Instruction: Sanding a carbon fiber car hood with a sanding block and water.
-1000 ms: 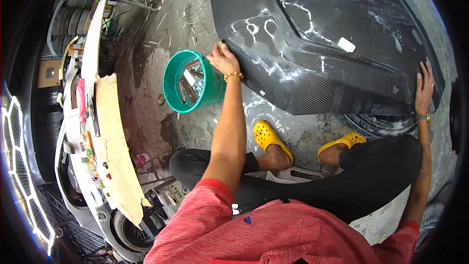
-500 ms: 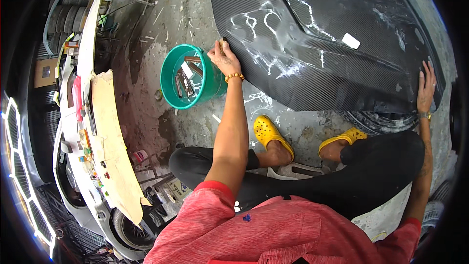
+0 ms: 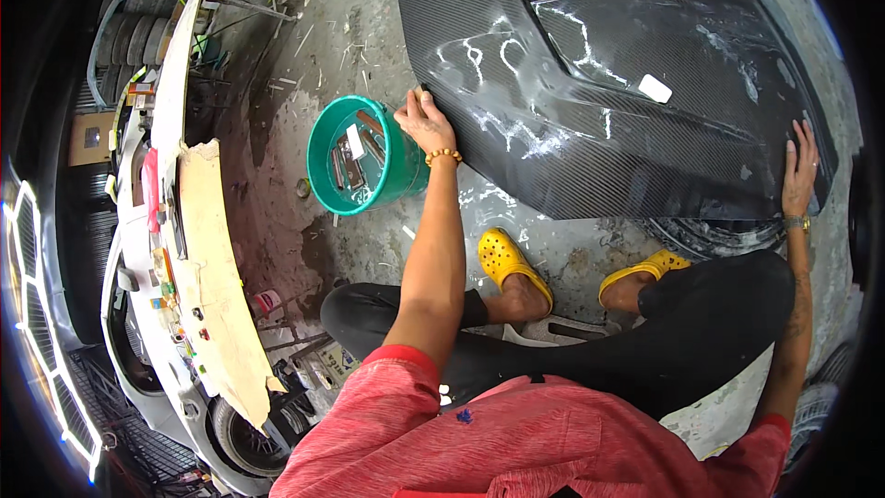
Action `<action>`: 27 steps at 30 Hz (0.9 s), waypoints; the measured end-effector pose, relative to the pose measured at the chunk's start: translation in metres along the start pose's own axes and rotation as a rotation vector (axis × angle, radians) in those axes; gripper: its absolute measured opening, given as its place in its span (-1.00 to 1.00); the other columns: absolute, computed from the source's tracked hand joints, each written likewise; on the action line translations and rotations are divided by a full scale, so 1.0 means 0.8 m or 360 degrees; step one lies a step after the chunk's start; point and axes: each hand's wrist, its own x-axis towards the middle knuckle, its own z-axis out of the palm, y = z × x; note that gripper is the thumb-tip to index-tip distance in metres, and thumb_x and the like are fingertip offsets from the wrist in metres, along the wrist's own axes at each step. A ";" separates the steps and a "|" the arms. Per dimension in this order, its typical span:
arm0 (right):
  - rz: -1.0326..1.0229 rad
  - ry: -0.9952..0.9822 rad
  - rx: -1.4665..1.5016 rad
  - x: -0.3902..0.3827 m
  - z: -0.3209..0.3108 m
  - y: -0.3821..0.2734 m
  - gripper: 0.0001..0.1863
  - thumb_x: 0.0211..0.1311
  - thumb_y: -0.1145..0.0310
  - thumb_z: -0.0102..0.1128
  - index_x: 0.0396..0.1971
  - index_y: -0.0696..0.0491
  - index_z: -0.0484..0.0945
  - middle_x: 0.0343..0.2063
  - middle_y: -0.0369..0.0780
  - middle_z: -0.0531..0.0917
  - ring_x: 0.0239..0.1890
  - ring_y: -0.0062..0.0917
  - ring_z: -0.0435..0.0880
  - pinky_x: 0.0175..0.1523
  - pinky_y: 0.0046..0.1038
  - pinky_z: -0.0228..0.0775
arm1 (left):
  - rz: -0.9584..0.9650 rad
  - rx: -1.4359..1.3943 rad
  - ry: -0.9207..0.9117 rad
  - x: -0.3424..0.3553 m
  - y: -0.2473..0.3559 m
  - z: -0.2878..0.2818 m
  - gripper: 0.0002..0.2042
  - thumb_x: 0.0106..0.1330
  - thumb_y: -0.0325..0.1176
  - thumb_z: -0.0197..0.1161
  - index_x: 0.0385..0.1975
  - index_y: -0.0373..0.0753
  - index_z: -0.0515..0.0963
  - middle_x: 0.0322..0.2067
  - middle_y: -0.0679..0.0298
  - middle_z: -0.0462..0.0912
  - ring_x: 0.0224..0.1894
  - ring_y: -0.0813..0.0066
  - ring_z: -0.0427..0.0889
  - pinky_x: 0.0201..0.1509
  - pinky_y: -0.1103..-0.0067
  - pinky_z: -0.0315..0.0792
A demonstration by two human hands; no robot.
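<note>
A large black carbon-fibre car hood (image 3: 664,161) lies in front of me, wet with white slurry streaks. My left hand (image 3: 427,122) is at its left edge, fingers closed in a pinch. A small dark piece sticks out past the fingertips, too hidden to name. My right hand (image 3: 800,166) lies on the hood's right edge, fingers stretched out. A white rectangular block (image 3: 655,88) rests on top of the hood. Beside my left hand stands a green bucket (image 3: 392,161) of water, with several brown strips and a white piece (image 3: 354,142) in it.
A tyre (image 3: 719,235) shows under the hood's near edge. My feet in yellow clogs (image 3: 502,258) are on the wet concrete floor (image 3: 277,175), where white scraps are scattered. To the left stand a torn beige board (image 3: 214,267), a car and stacked tyres (image 3: 129,37).
The hood, bucket and hands sit slightly lower in the picture as the view shifts. My left hand stays at the hood's left edge, and my right hand stays flat on the right.
</note>
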 end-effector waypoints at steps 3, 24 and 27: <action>0.0010 0.0004 -0.0026 0.000 -0.002 -0.004 -0.49 0.62 0.07 -0.17 0.41 -0.08 0.38 0.47 -0.20 0.31 0.51 -0.25 0.21 0.55 -0.16 -0.01 | 0.0204 0.0008 -0.0091 -0.076 0.021 -0.035 -0.60 0.47 -0.32 0.20 0.24 -0.33 0.50 -0.12 -0.09 0.44 -0.06 -0.01 0.45 0.09 0.26 0.34; 0.0022 -0.0010 0.0026 0.001 -0.009 -0.011 -0.51 0.59 0.09 -0.08 0.37 -0.04 0.43 0.44 -0.19 0.35 0.51 -0.26 0.23 0.55 -0.17 0.03 | 0.0381 -0.0062 -0.0115 -0.137 0.012 -0.042 -0.56 0.43 -0.37 0.21 0.29 -0.31 0.48 -0.15 -0.06 0.45 -0.07 0.03 0.46 0.09 0.24 0.34; 0.0013 -0.0053 0.0033 0.000 -0.010 -0.012 -0.51 0.59 0.09 -0.09 0.38 -0.05 0.42 0.44 -0.20 0.35 0.51 -0.26 0.23 0.55 -0.18 0.03 | 0.0083 0.0205 -0.0116 -0.014 0.002 -0.001 -0.62 0.46 -0.32 0.20 0.20 -0.33 0.53 -0.14 -0.14 0.46 -0.11 -0.02 0.48 0.06 0.23 0.37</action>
